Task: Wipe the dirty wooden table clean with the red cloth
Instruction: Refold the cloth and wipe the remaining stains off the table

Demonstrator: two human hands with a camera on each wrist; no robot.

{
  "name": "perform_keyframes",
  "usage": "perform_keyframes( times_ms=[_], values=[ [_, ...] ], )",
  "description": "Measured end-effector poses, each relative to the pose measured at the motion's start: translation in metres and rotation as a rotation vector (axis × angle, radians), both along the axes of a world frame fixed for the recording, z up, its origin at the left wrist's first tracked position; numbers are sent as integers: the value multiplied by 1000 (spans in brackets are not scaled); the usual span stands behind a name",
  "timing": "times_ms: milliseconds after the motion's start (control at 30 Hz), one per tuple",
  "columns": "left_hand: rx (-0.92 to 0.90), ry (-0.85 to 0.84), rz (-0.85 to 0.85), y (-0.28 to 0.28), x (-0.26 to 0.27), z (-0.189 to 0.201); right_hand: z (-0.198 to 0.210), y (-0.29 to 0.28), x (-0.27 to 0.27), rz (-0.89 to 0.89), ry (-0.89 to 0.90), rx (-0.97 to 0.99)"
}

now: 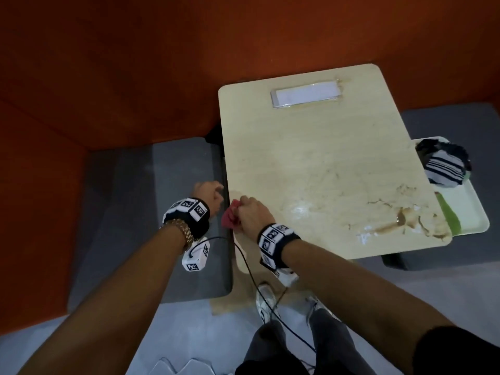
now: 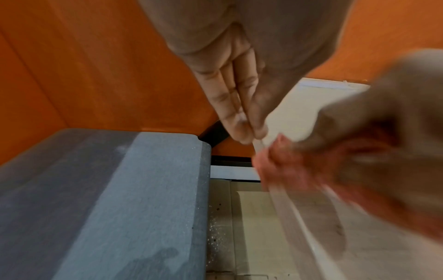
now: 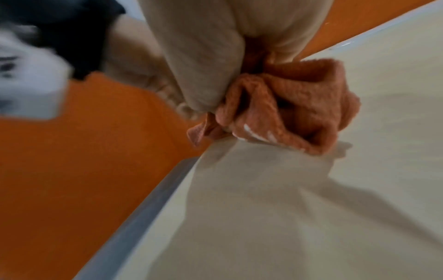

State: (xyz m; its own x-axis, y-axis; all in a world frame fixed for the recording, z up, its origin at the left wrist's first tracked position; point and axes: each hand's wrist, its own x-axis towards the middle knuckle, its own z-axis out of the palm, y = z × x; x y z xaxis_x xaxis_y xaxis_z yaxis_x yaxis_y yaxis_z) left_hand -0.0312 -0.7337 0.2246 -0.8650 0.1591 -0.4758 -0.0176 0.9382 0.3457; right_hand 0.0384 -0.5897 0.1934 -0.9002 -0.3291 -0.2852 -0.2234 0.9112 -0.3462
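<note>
The right hand (image 1: 250, 212) grips the red cloth (image 1: 230, 216), bunched in a closed fist, at the near left edge of the wooden worktop (image 1: 319, 158). In the right wrist view the cloth (image 3: 287, 106) is crumpled against the worktop surface (image 3: 287, 208), with small white specks on its underside.

The left hand (image 1: 208, 193) is just beside the worktop's left edge, close to the right hand. In the left wrist view its fingers (image 2: 230, 91) lie straight and together, tips at the worktop rim beside the cloth (image 2: 287, 170); the hand is relaxed and holds nothing.

The worktop is soiled: brown stains (image 1: 400, 220) and white crumbs (image 1: 365, 235) lie near its near right corner, and faint smears cover the middle. A flat white packet (image 1: 307, 94) lies at the far end.

To the right, below the worktop edge, a pale tray (image 1: 470, 209) carries a striped dark-and-white cloth (image 1: 443, 165) and a green item (image 1: 450, 216). A grey bench seat (image 1: 162, 212) runs along the left side, orange walls (image 1: 135, 63) behind. Both wrists carry black bands with marker blocks; cables hang from them.
</note>
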Motion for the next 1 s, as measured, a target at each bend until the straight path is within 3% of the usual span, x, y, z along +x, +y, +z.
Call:
perform_keyframes(
  times_ms=[100, 233, 500, 600, 700, 900, 1000],
  values=[
    [-82, 7, -29, -1, 3, 1, 7, -4, -36, -242, -33, -57],
    [-146, -74, 18, -6, 9, -3, 1, 20, -33, -483, -43, -115],
    [16, 58, -130, 21, 20, -13, -5, 178, 21, -847, -34, 68],
    [47, 71, -246, 43, 21, -19, 1, 210, 25, -980, -45, 58],
    [32, 70, -282, 66, 22, -22, 6, 195, 27, -938, 5, 45],
    [-44, 44, -250, 91, 17, -24, 5, 85, 61, -442, -45, -92],
    [-130, 30, -292, 100, 9, -24, 0, 98, 59, -367, -47, -67]
  ],
)
